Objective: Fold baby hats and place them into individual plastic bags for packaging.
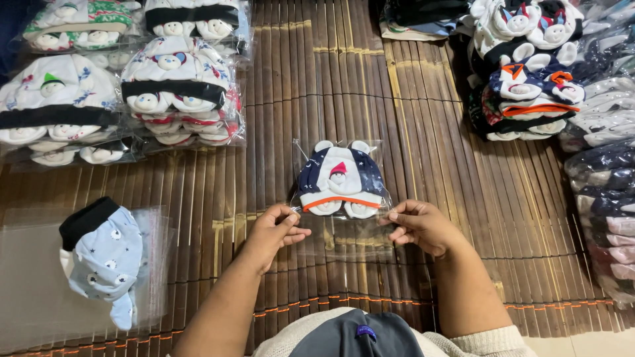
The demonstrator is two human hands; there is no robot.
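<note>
A navy-and-white baby cap with small ears and an orange band (340,180), sealed inside a clear plastic sleeve (344,231), lies flat at the middle of a brown bamboo slat mat (423,132). Left of the cap, bundles of bagged white caps with black bands (178,89) sit in stacks; further left and nearer the person, a pale blue cap with a black cuff (102,254) rests on loose clear bags (33,284). Right of the cap, an unbagged heap of navy and white caps (529,86) rises. The left hand (274,231) and the right hand (420,225) each pinch a lower corner of the sleeve, fingers closed on the plastic.
</note>
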